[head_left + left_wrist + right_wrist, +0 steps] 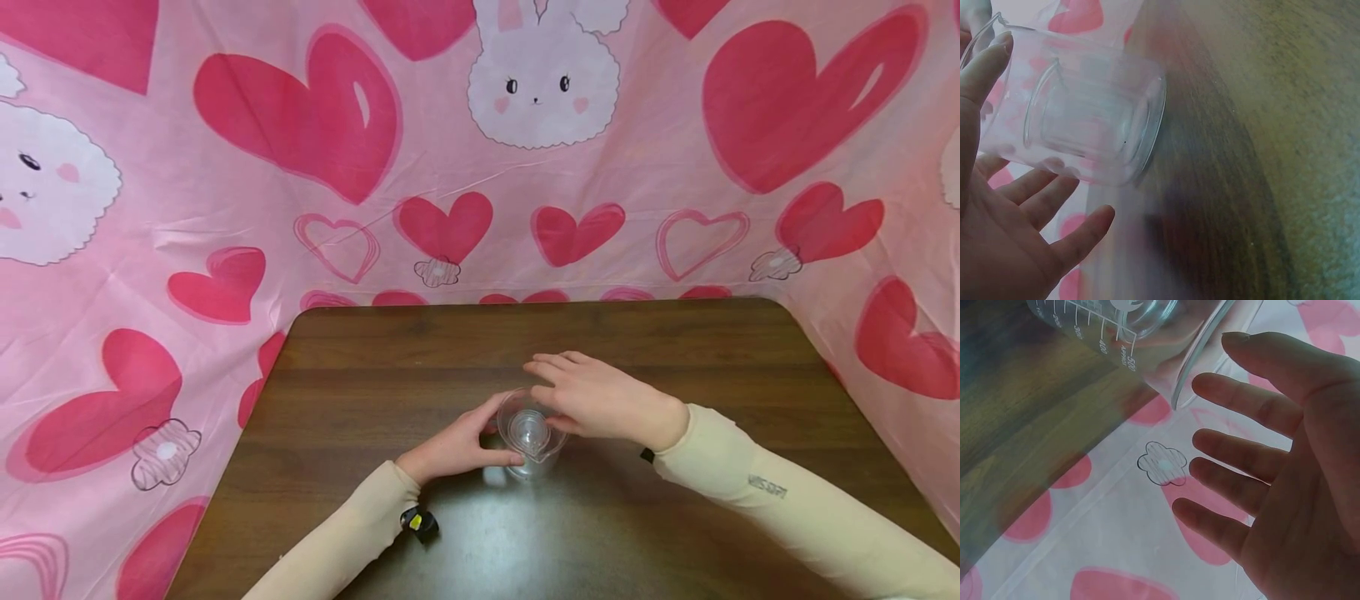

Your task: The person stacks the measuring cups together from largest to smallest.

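Observation:
A clear glass beaker (531,468) stands upright on the brown wooden table (360,400), with smaller beakers (528,429) nested inside it. White scale marks up to 500 show on the large beaker (1110,347) in the right wrist view. My left hand (453,446) holds the large beaker from the left, thumb at the near side and fingers around the far side. In the left wrist view, the thumb of that hand (1010,231) lies near the rim. My right hand (600,400) hovers at the rim's right side, fingers extended, holding nothing.
Pink cloth (435,167) with hearts and rabbit faces hangs behind the table and along both sides. A black strap piece with a yellow mark (418,522) sits at the left wrist. Light reflects off the tabletop in front of the beaker.

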### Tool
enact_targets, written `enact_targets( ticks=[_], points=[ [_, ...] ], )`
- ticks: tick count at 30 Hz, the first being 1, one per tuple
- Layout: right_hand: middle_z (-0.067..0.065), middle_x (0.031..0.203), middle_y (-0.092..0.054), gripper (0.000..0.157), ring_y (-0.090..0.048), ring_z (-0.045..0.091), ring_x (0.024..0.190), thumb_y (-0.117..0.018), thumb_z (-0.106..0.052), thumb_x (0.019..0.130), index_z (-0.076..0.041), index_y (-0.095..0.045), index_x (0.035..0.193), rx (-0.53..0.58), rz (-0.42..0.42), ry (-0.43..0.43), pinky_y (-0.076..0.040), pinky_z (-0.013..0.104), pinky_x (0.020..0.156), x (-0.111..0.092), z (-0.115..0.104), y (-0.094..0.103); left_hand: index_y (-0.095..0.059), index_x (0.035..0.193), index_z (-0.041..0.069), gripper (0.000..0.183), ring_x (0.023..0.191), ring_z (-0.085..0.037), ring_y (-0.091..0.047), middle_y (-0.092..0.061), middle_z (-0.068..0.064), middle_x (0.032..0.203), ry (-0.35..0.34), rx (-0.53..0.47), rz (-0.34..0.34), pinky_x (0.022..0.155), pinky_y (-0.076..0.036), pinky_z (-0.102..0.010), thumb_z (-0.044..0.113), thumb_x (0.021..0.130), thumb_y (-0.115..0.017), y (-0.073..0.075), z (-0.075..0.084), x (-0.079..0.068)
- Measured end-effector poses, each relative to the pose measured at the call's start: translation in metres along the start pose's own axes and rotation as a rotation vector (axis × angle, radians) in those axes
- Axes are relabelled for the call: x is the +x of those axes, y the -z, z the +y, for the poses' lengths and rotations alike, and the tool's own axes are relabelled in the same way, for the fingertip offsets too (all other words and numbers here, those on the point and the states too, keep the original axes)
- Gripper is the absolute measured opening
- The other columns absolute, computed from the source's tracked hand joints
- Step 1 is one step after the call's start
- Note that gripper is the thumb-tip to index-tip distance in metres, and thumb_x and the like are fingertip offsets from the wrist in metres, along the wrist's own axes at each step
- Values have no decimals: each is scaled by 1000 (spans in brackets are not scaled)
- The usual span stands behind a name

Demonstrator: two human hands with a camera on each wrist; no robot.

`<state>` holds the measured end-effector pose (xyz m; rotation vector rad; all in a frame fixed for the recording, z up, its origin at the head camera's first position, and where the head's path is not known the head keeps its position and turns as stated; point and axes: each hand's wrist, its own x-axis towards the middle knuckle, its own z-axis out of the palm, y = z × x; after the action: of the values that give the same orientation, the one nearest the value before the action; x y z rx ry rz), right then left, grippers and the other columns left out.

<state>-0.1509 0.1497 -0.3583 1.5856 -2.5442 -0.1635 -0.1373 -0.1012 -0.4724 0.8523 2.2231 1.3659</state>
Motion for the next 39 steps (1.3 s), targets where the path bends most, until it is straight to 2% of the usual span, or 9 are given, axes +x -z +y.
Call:
enact_targets(
  ticks=[8,21,30,34,39],
  points=[
    [18,139,-64,40,-58,36,132,-89,-34,84,-11,-74,113,18,-16,-19,-49,50,106,-6,1,1,-31,162,31,86,138,-8,-49,-41,13,160,11,4,-2,113,-44,-34,32,93,-82,0,1,-2],
    [19,136,-64,34,-58,37,131,-88,-31,84,-11,-70,106,41,33,-33,-50,51,104,-16,6,4,-30,160,39,85,138,-7,-48,-44,14,158,3,-5,-4,113,-44,-34,32,93,-82,-1,-1,-1],
    [18,136,-64,46,-59,37,129,-83,-31,89,-8,-66,124,85,48,-69,-50,53,105,-25,6,3,-31,160,36,86,140,-7,-47,-43,13,159,8,0,3,113,-44,-35,30,92,-83,0,0,0],
    [17,135,-64,46,-59,37,130,-83,-31,89,-8,-66,126,99,63,-85,-49,53,106,-30,7,1,-31,160,37,85,140,-6,-46,-44,13,159,17,8,4,113,-44,-34,32,92,-82,0,-2,0],
    [18,133,-66,47,-59,38,129,-83,-34,88,-8,-68,124,51,92,-114,-48,54,106,-35,7,-2,-31,160,35,86,141,-6,-45,-42,13,160,21,15,4,113,-44,-35,32,92,-83,-1,-2,0]
  ],
)
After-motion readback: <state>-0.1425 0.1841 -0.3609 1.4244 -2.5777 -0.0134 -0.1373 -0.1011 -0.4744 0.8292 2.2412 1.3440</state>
